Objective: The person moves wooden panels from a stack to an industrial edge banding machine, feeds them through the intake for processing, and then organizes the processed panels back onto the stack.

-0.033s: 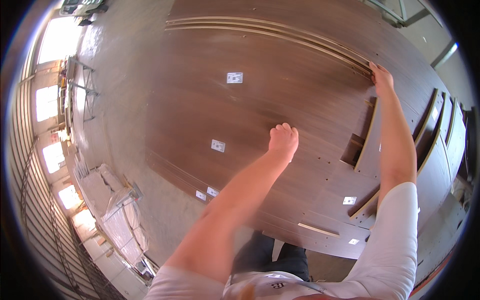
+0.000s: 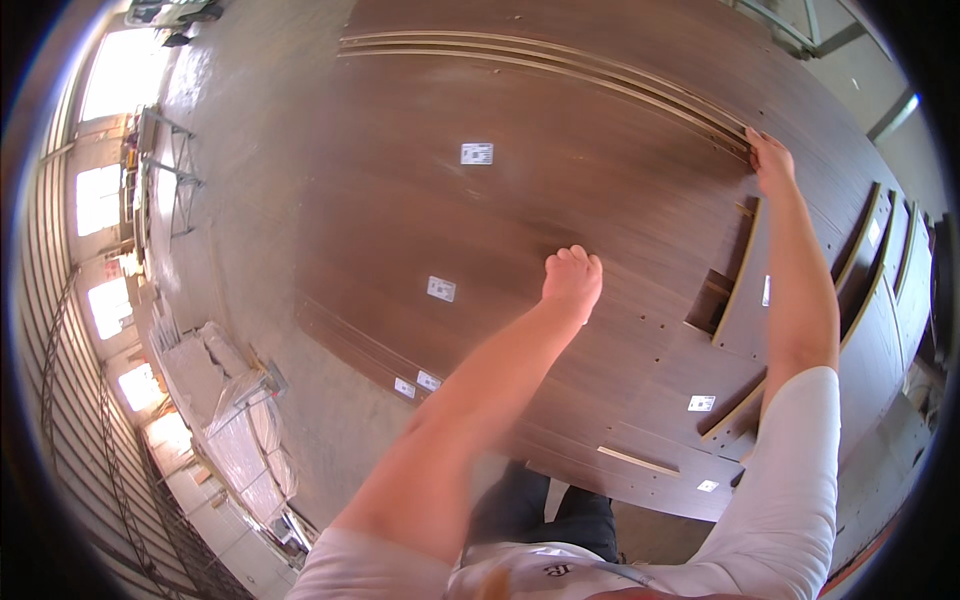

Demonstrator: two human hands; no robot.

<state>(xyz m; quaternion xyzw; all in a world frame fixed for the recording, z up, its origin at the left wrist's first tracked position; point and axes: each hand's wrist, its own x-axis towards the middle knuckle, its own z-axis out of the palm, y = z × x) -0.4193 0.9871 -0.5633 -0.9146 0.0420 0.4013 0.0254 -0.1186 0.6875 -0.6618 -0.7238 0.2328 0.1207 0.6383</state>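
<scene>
My right hand (image 2: 771, 160) reaches to the far right and grips the near-right end of long, narrow brown wooden strips (image 2: 560, 57) with pale edges. The strips lie side by side across a broad dark-brown wood-look panel (image 2: 400, 200). Over the middle of that panel, my left hand (image 2: 573, 283) is closed into a fist, knuckles up. Its palm is turned away, so anything inside it is hidden. White labels, one of them a far label (image 2: 477, 154), are stuck on the panel surfaces.
Smaller brown boards (image 2: 736, 280) with pale edges stand or lie at the right, beside a dark rectangular gap. A short thin strip (image 2: 638, 461) rests near my body. On the floor at left are wrapped stacks (image 2: 250, 440) and a metal rack (image 2: 180, 170).
The whole view has shifted slightly, with the panel and both hands a few pixels further right. Neither hand has changed its hold.
</scene>
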